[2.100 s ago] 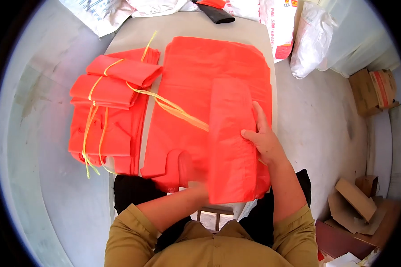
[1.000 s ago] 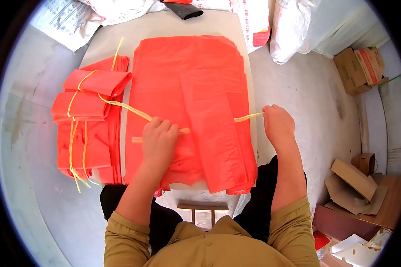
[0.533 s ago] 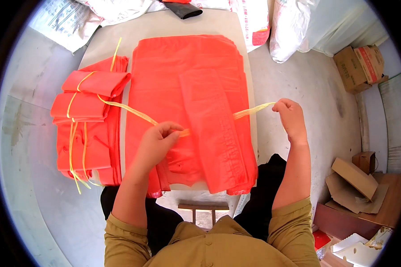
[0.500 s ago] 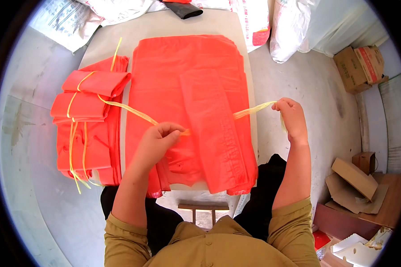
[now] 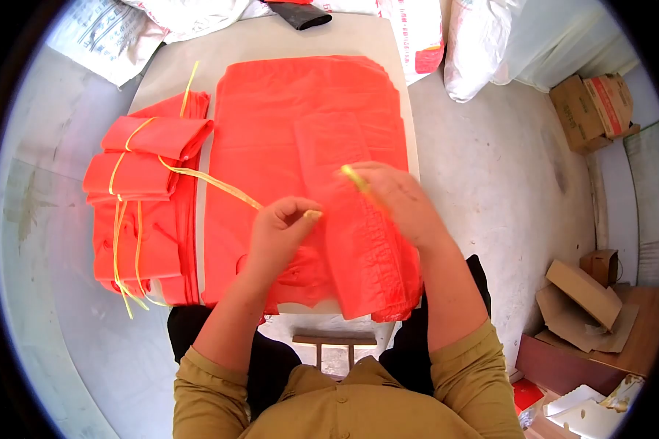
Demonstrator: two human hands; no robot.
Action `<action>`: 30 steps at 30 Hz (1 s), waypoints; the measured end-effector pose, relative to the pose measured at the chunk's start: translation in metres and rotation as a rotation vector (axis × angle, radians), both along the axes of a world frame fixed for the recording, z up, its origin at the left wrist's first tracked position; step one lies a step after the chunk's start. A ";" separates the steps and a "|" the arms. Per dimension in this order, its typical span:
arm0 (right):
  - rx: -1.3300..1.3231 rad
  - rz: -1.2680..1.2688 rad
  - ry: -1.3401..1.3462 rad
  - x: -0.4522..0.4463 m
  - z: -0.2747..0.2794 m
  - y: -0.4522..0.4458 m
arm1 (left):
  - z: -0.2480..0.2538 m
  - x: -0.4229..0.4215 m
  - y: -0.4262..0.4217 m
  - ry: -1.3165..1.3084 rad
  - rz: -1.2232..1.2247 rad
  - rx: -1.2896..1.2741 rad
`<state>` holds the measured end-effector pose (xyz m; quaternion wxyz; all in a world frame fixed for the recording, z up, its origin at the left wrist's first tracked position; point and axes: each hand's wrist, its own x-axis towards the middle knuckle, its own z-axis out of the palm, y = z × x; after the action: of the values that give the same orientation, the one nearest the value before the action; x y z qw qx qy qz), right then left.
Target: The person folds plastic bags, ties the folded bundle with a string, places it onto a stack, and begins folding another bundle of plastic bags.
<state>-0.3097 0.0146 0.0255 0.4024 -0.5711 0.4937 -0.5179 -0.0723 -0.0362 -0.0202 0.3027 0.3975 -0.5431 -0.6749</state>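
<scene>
Yellow twine (image 5: 216,183) pinched over folded red plastic bundle (image 5: 348,238).
Our left hand (image 5: 278,227) and right hand (image 5: 403,201) both grip it, fingers closed; we'd best keep tension even.

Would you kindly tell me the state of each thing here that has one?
Left hand: closed on yellow strap
Right hand: holding a yellow end, blurred
Red stack: laid flat
Narrow red bundle: folded, lying on the stack
Left-side bundles: folded, tied
Lower-right carton: open
Upper-right carton: open or shut, cannot tell
</scene>
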 end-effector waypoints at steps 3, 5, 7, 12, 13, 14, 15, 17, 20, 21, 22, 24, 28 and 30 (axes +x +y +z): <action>-0.231 0.035 0.119 0.023 -0.017 -0.007 | 0.000 -0.004 0.001 -0.015 0.024 -0.175; -0.077 0.173 0.213 0.021 0.000 -0.006 | 0.004 -0.007 0.002 0.057 0.013 -0.199; -0.064 0.204 0.287 0.024 0.006 -0.005 | 0.008 -0.010 0.002 0.193 -0.023 -0.130; -0.266 0.095 0.240 0.044 -0.013 -0.004 | 0.004 -0.007 0.003 0.223 -0.036 0.031; -0.236 0.108 0.185 0.045 -0.014 -0.003 | 0.005 -0.009 0.005 0.237 -0.016 0.048; -0.207 0.122 0.130 0.045 -0.015 -0.002 | 0.005 -0.011 0.006 0.252 0.000 0.055; -0.177 0.135 0.074 0.045 -0.016 -0.002 | 0.004 -0.013 0.006 0.266 0.017 0.062; -0.061 0.153 0.010 0.039 -0.020 -0.001 | 0.003 -0.014 0.007 0.260 0.056 0.071; 0.181 0.028 0.222 0.038 0.002 0.000 | 0.004 -0.014 0.009 0.205 0.135 0.065; 0.272 -0.039 0.343 0.038 0.011 0.000 | 0.008 -0.016 0.010 0.193 0.167 0.056; 0.225 -0.041 0.435 0.037 0.010 0.001 | 0.010 -0.016 0.010 0.180 0.199 0.049; 0.130 -0.044 0.618 0.035 0.006 0.002 | 0.007 -0.014 0.009 0.106 0.233 0.054; -0.244 -0.037 0.776 0.040 -0.005 0.002 | 0.000 -0.016 0.005 -0.122 0.182 -0.049; -0.277 -0.036 0.830 0.045 -0.001 0.003 | 0.007 -0.014 0.006 -0.293 0.073 -0.182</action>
<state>-0.2652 0.0172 0.0244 0.0803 -0.7707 0.5494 -0.3127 -0.0867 -0.0307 -0.0134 0.2794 0.4820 -0.6253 -0.5464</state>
